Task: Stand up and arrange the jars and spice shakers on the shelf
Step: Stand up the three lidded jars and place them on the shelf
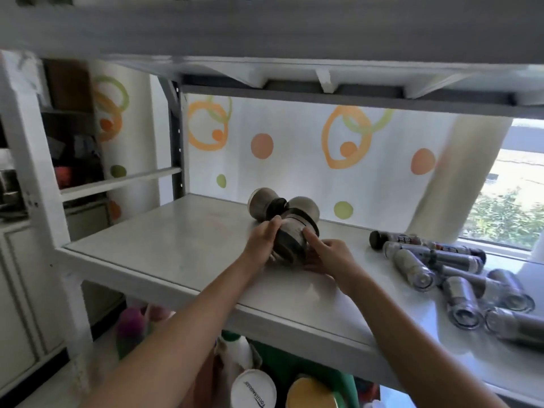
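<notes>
Three squat jars with dark lids lie on their sides in a cluster at the middle of the white shelf (pixel 164 254). Both hands hold the nearest jar (pixel 293 235): my left hand (pixel 263 241) grips its left side and my right hand (pixel 329 256) curls round its right side with the forefinger on the glass. Two more jars (pixel 263 201) (pixel 304 206) lie touching just behind it. To the right, several slim spice shakers (pixel 412 269) lie toppled in a heap on the shelf.
An upper shelf board (pixel 294 92) hangs low over the work area. A dotted curtain (pixel 294 160) backs the shelf, with a window (pixel 506 207) at the right. Bottles and lidded tubs (pixel 253 390) stand below. A white frame post (pixel 32 178) rises at the left.
</notes>
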Motion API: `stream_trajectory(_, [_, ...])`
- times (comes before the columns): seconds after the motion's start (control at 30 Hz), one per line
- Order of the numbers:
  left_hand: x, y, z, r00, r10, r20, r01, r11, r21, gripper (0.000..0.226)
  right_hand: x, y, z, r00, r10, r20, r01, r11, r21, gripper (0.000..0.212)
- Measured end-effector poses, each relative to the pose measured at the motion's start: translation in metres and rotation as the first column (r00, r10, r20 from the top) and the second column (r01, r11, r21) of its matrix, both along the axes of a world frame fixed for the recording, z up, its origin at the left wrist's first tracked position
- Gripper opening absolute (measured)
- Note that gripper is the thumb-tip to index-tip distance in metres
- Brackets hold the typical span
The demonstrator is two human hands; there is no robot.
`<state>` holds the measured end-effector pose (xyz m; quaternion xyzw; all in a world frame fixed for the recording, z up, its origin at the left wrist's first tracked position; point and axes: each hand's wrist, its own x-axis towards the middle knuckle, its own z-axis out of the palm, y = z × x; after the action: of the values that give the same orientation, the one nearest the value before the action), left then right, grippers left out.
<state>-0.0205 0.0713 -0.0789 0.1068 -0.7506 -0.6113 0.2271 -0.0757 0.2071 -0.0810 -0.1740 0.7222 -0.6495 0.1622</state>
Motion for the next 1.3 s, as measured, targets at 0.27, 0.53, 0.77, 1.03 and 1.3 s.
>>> stream_trajectory(0.27, [0.005, -0.001, -0.005, 0.998, 0.058, -0.024, -0.058, 0.998, 0.015, 0.053, -0.008, -0.005, -0.004, 0.992, 0.008, -0.127, -0.004, 0.999, 0.032, 0.055])
stream_trajectory(0.53, [0.003, -0.004, -0.008, 0.996, 0.086, -0.035, -0.085, 0.996, 0.043, 0.033, -0.008, -0.003, -0.005, 0.977, -0.021, -0.213, 0.021, 1.000, -0.003, 0.025])
stream_trajectory(0.77, [-0.007, -0.014, -0.018, 0.980, 0.196, -0.019, -0.195, 0.980, 0.030, 0.056, -0.004, 0.002, -0.011, 0.923, 0.028, -0.384, 0.023, 0.992, 0.127, 0.052])
stream_trajectory(1.03, [-0.006, -0.014, -0.013, 0.980, 0.200, -0.024, -0.197, 0.978, 0.071, 0.052, -0.002, 0.005, -0.015, 0.912, 0.036, -0.409, 0.006, 0.995, 0.101, 0.052])
stream_trajectory(1.3, [-0.018, -0.030, -0.015, 0.995, 0.070, -0.075, -0.051, 0.972, 0.229, 0.055, -0.015, 0.008, -0.009, 0.956, 0.118, -0.268, -0.127, 0.992, -0.015, 0.032])
